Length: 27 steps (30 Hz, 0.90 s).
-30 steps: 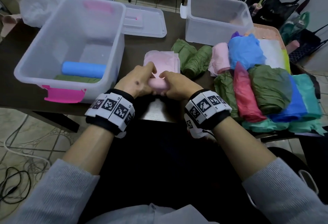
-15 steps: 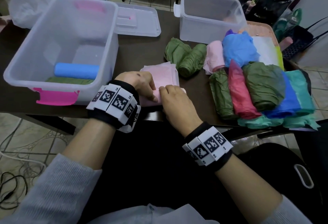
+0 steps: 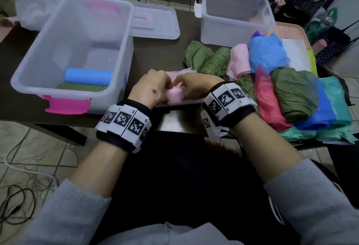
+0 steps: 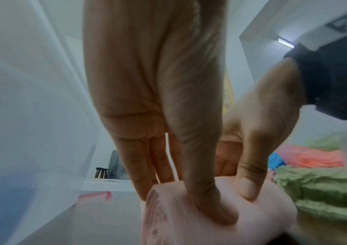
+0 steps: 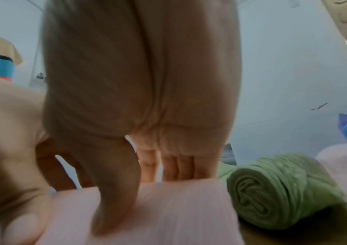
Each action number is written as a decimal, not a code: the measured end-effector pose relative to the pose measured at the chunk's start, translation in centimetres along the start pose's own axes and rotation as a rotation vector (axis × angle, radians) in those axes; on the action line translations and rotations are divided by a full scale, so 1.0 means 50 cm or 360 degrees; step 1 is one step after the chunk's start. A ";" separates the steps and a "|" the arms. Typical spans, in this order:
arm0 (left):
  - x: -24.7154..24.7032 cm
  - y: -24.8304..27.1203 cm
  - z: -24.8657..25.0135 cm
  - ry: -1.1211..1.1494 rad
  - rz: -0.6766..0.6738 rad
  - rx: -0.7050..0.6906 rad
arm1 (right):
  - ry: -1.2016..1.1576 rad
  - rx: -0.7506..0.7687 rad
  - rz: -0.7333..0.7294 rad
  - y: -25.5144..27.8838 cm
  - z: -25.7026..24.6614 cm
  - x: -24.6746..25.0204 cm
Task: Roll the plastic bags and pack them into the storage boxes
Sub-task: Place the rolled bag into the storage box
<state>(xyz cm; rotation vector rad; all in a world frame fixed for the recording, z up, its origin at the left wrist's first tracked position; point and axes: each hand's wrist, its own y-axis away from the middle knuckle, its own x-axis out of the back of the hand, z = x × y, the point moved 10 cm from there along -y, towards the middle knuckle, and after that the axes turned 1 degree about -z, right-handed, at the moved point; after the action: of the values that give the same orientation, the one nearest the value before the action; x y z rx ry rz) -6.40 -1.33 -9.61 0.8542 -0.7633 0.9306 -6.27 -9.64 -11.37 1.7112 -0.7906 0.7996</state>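
A pale pink plastic bag (image 3: pixel 174 94), partly rolled, lies on the dark table near its front edge. My left hand (image 3: pixel 153 87) and right hand (image 3: pixel 191 87) both grip the roll side by side, thumbs on the near side and fingers over the far side. The left wrist view shows the roll's spiral end (image 4: pixel 158 215) under my thumb. In the right wrist view the pink roll (image 5: pixel 168 207) fills the bottom. A clear storage box (image 3: pixel 29 91) with pink latches at the left holds a blue roll (image 3: pixel 88 76) on a green one (image 3: pixel 81 87).
A second clear box (image 3: pixel 206 29) stands at the back right, a lid (image 3: pixel 155 23) behind the left box. Rolled green bags (image 3: pixel 209 60) lie just beyond my hands. A heap of flat bags (image 3: pixel 295 97), green, red, blue and teal, covers the table's right side.
Both hands have moved forward over the pink bag, and the roll has grown thicker as more of the flat sheet is wound in.
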 end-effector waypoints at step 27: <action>0.002 -0.008 -0.001 0.0097 -0.0115 -0.0072 | 0.0051 -0.0085 0.0004 -0.008 0.021 -0.012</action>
<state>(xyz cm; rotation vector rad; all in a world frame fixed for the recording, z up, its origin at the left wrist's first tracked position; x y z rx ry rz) -6.01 -1.38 -9.66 0.8054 -0.6944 0.8683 -6.15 -10.46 -12.29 1.6469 -0.7857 0.7989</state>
